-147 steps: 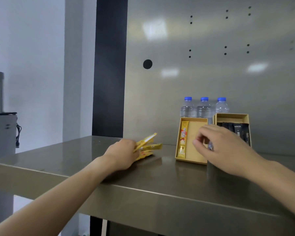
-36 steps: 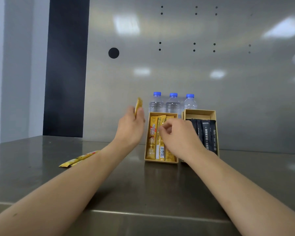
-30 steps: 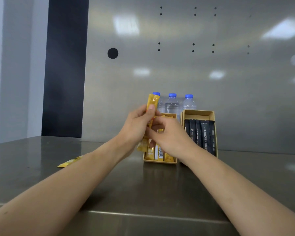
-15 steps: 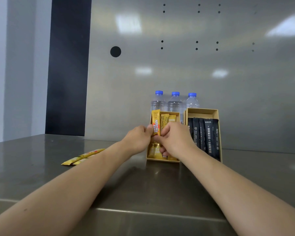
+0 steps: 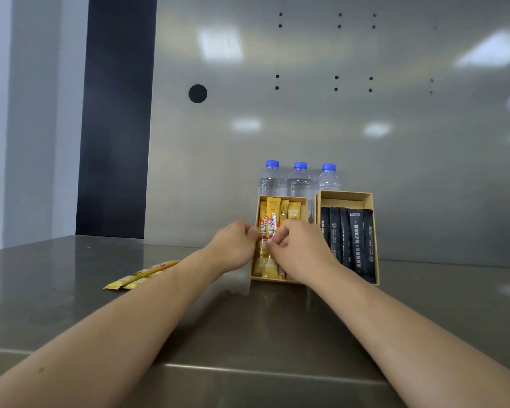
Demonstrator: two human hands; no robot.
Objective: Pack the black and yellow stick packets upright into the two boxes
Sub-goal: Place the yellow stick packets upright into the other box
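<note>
Two open cardboard boxes lean upright against water bottles. The left box holds several yellow stick packets standing on end. My left hand and my right hand meet in front of it, fingers curled, both pinching the front yellow packet at its middle inside the box. The right box holds several black stick packets upright. Two more yellow packets lie flat on the steel counter to the left.
Three blue-capped water bottles stand behind the boxes against a steel back wall. The steel counter's front edge runs across the lower frame. A dark vertical panel rises at the back left.
My left hand carried a yellow packet from above the left box down into it. My right hand joined it, and the packet now stands in the box among the others.
</note>
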